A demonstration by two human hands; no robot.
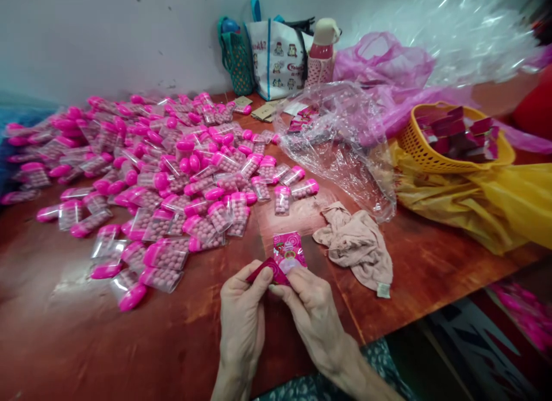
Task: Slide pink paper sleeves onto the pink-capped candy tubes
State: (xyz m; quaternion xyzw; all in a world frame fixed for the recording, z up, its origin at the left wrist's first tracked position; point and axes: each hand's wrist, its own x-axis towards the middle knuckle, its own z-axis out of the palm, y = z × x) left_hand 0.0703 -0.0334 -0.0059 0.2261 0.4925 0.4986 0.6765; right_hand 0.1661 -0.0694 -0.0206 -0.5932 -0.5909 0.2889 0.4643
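Observation:
My left hand (244, 303) pinches a small dark magenta printed sleeve (276, 272) between thumb and fingers, low over the table's near side. My right hand (313, 309) is closed on the other end of the same sleeve, its fingertips partly hidden. Just beyond the fingers shows a bright pink printed card (293, 244) with a cartoon picture; whether it lies on the table or is held, I cannot tell. A big heap of clear candy containers (172, 159) with pink caps and pink balls inside spreads to the left. One such container (282, 200) stands nearest beyond my hands.
A crumpled beige cloth (360, 245) lies right of my hands. Behind it are clear plastic film (345, 142) and a yellow basket (457, 162) of dark magenta pieces on a yellow bag (474, 205). A white tote bag (278, 61) and bottle (321, 53) stand by the wall.

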